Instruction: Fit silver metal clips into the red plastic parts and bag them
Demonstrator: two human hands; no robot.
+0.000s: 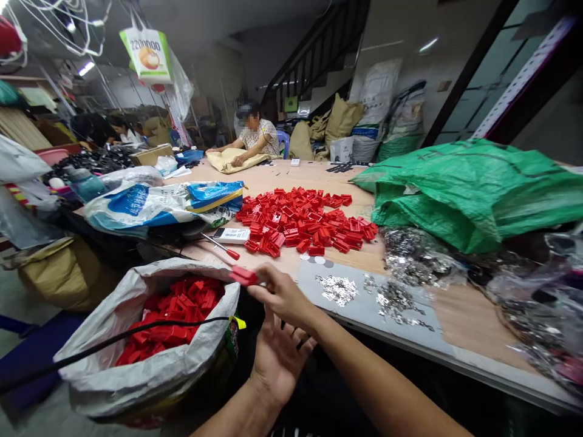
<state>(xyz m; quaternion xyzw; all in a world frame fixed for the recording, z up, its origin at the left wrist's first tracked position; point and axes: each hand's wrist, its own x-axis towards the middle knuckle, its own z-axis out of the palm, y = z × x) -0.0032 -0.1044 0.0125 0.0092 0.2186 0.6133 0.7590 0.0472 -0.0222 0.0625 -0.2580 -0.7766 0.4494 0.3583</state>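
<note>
My right hand (285, 295) reaches across from the right, its fingertips closed on a red plastic piece (244, 276) that is blurred by motion. The piece hangs at the rim of a white woven sack (98, 388). Inside the sack lie many similar red pieces (182, 309). Just below my right hand is my left hand (280, 358), palm turned up and fingers apart; part of it is hidden behind the right one. No item shows in it. Beyond both hands, a pile of red plastic pieces (296, 218) covers the middle of the table (387, 200).
On a grey mat (314, 276) lie small silver metal parts (339, 290). A red-handled screwdriver (228, 250) and a white box (234, 235) are near the sack. A green woven bag (473, 188) lies right, a blue-white bag (159, 203) left. Across the table sits a person (257, 136).
</note>
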